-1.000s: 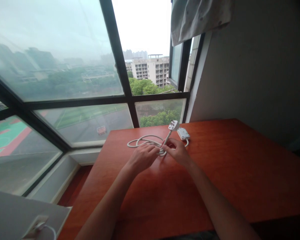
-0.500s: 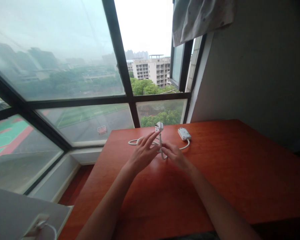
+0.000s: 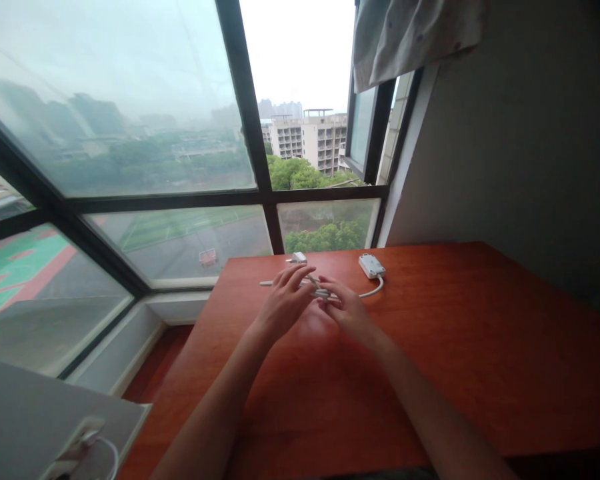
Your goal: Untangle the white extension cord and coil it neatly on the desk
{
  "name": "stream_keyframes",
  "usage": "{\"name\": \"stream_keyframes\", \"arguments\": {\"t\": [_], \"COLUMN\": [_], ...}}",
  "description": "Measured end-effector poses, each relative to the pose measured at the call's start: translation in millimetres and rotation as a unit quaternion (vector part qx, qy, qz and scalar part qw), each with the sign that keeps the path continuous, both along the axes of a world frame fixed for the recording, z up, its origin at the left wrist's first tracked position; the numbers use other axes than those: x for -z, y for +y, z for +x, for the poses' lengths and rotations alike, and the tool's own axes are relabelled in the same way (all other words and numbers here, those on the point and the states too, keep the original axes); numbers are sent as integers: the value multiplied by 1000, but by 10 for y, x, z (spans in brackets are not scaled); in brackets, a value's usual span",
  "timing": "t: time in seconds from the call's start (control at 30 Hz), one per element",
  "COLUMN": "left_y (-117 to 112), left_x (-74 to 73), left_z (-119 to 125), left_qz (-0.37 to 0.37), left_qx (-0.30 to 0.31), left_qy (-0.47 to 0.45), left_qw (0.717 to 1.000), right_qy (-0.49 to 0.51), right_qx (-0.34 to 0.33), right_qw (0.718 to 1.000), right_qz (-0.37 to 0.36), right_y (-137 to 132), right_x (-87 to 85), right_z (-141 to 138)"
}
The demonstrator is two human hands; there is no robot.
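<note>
A white cable (image 3: pixel 373 292) lies in loops over the table, its middle gathered between my two hands. My left hand (image 3: pixel 289 297) is closed on the looped cable, fingers bent over it from the left. From the right, my right hand (image 3: pixel 347 308) pinches the same bundle, thumb below and fingers above. Just beyond my left fingers is the cable's white plug (image 3: pixel 299 257), its prongs to the left. The other end runs right to a small white block (image 3: pixel 371 266), which looks like a short power strip. My fingers hide part of the loops.
The reddish-brown wooden table (image 3: pixel 430 360) reaches to the window. Dark window frames (image 3: pixel 190 201) stand behind and to the left. A curtain (image 3: pixel 420 40) hangs at upper right beside a grey wall (image 3: pixel 520 147). At lower left, a wall socket (image 3: pixel 75 450) has a white charger plugged in.
The plug, upright above my left fingers before, has tipped over to the left and now sits lower, behind them. The cable standing between my hands has come down into the bundle.
</note>
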State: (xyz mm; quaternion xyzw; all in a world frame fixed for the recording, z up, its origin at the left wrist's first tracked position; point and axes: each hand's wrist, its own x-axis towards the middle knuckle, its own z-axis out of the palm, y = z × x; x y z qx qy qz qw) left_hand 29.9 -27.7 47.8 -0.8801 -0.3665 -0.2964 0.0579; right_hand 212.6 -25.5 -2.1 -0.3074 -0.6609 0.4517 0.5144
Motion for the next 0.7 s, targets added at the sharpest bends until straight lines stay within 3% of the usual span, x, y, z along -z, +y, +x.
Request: {"name": "stream_keyframes", "arguments": {"t": [0.23, 0.4, 0.57, 0.7], "left_y": [32, 104, 168, 171], "left_x": [-39, -24, 8, -13], "left_z": [-85, -213, -314, -357], "left_qz": [15, -33, -107, -178], "left_qx": [-67, -127, -156, -118], "left_qy": [-147, -234, -289, -300], "left_qw": [987, 963, 939, 930], "right_qy": [-62, -58, 56, 204], "right_qx": [116, 96, 57, 78], "right_qw": [991, 993, 996, 972], "right_qz": [39, 38, -42, -83], "right_y": [6, 48, 68, 149], "right_x": [-110, -127, -202, -230], "right_z": [118, 245, 395, 582]}}
